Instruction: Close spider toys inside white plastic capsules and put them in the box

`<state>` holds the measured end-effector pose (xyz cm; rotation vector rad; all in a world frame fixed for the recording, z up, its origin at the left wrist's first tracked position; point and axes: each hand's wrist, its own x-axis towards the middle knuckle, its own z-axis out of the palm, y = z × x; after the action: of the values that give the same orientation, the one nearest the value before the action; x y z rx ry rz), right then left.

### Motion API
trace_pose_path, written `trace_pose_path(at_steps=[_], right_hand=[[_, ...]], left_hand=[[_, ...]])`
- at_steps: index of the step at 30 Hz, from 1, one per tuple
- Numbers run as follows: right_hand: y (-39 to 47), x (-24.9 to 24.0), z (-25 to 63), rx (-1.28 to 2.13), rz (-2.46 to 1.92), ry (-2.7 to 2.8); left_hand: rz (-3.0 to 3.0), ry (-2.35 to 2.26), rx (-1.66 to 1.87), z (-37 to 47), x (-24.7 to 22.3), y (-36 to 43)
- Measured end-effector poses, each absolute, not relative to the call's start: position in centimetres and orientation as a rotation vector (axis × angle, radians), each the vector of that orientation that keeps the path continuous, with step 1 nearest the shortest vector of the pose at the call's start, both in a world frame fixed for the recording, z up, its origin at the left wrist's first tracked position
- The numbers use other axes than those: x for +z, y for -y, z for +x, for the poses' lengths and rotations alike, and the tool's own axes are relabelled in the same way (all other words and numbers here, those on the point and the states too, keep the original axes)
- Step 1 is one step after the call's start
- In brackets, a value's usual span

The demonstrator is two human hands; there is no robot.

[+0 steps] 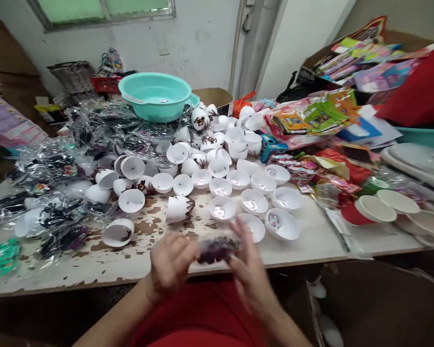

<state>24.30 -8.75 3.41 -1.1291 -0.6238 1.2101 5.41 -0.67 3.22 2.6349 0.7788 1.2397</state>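
A small clear packet with dark purple and black contents [217, 249] is held between both hands, above the table's front edge. My left hand [173, 260] is closed on its left end. At the packet's right end, my right hand [248, 265] pinches it with the thumb low, while the other fingers are raised and blurred. Just beyond the hands, white bowls [222, 208] stand in rows, several with small printed packets inside. A white cup with brown markings [179, 209] lies on its side behind my left hand.
Plastic-wrapped dark packets [65, 212] pile up at the left. A turquoise basin [155, 96] sits at the back, behind heaped white bowls. Colourful bags [318, 118] and red and white paper cups [369, 210] lie to the right. A cardboard box [369, 299] stands below the table.
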Motion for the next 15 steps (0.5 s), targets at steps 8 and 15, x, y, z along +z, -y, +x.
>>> trace_pose_path(at_steps=[8,15], right_hand=[[3.4,0.8,19.2,0.981,-1.035,0.302],[4.3,1.1,18.4,1.087,-0.876,0.255]], left_hand=[[1.809,-1.394,1.145,7.4,2.7,1.0],[1.991,-1.109,1.425,9.7,4.2,1.4]])
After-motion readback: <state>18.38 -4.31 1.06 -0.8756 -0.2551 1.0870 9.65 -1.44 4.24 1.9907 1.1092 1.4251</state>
